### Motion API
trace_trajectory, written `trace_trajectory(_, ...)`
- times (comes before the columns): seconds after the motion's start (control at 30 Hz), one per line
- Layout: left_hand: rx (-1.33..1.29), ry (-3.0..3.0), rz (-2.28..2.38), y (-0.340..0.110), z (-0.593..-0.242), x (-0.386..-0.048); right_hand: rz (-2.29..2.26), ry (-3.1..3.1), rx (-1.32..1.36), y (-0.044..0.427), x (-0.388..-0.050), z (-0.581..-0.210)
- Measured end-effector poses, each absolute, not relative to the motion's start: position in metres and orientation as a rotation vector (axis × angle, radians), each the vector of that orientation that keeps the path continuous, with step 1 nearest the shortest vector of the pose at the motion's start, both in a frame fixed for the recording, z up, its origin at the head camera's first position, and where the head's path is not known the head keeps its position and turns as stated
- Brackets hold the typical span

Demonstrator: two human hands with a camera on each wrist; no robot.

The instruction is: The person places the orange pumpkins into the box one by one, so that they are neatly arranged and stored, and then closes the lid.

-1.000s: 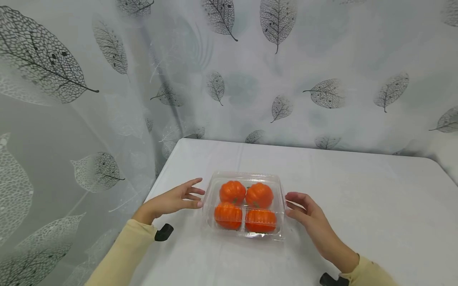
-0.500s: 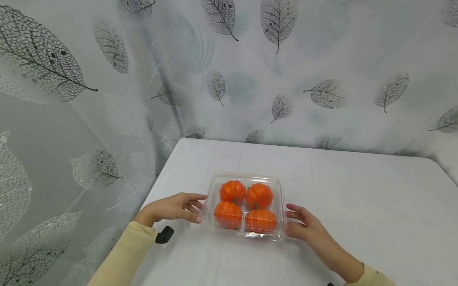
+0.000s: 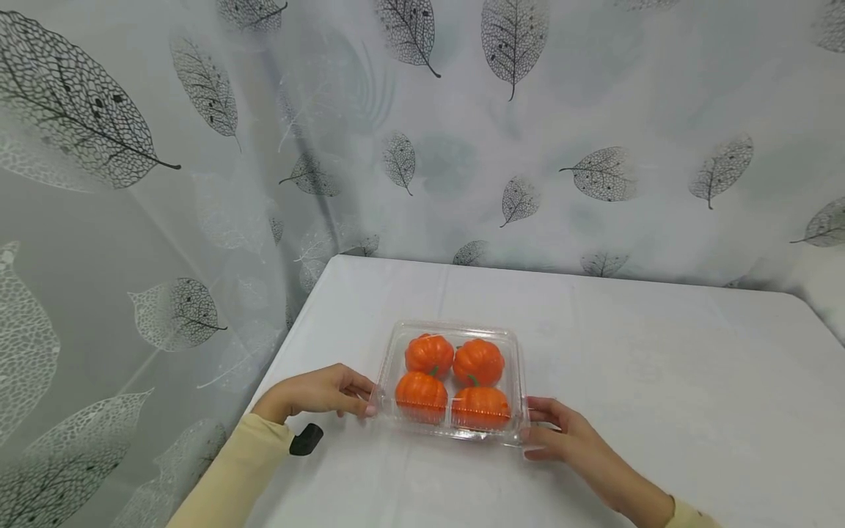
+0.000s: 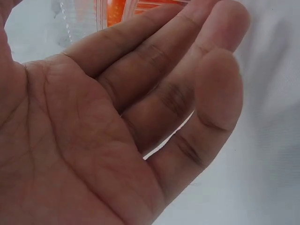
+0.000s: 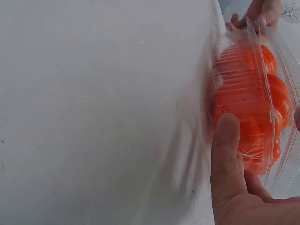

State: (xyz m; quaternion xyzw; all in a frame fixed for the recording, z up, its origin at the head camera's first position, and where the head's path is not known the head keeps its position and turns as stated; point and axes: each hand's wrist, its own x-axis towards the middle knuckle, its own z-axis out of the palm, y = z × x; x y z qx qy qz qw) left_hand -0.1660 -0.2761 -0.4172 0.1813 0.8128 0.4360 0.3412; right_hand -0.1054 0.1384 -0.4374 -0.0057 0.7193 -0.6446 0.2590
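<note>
A clear plastic clamshell box [image 3: 455, 325] lies on the white table, with several small orange pumpkins [image 3: 429, 355] inside. At its left front corner my left hand [image 3: 315, 392] holds the rim between thumb and fingertips. In the left wrist view the palm [image 4: 79, 140] faces the camera, its fingers slightly bent; their tips near the box are partly out of frame. My right hand [image 3: 581, 444] grips the right front corner. The right wrist view shows that thumb [image 5: 227, 150] against the ribbed side below the rim, and two clear edges slightly apart.
White cloth covers the table [image 3: 660, 381], which extends far to the right of the box. A grey curtain [image 3: 634, 95] with leaf prints hangs behind it and along the left. A black strap piece [image 3: 306, 440] sits at the left wrist.
Both hands have come in lower and closer, from beside the box to holding its front corners. The box has stayed nearly in place.
</note>
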Motion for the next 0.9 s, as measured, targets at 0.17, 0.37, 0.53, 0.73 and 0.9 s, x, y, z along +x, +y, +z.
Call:
trace_trajectory(0.17, 0.483, 2.117, 1.132, -0.276, -0.421, -0.165, -1.725, 1.975, 0.002, 0.137, -0.105, -0.438)
trace_trajectory(0.37, 0.497, 2.118, 1.135, -0.276, -0.425, -0.164, -1.716, 1.965, -0.008, 0.139, -0.105, -0.44)
trace_trajectory(0.53, 0.495, 2.112, 1.143, -0.276, -0.427, -0.162, -1.722, 1.942, -0.041, 0.14, -0.104, -0.443)
trace_trajectory(0.73, 0.502, 2.098, 1.158, -0.275, -0.428, -0.16, -1.693, 1.928, -0.079, 0.141, -0.103, -0.448)
trace_trajectory(0.9, 0.488, 2.05, 1.19, -0.274, -0.431, -0.159, -1.642, 1.917, -0.109, 0.142, -0.103, -0.449)
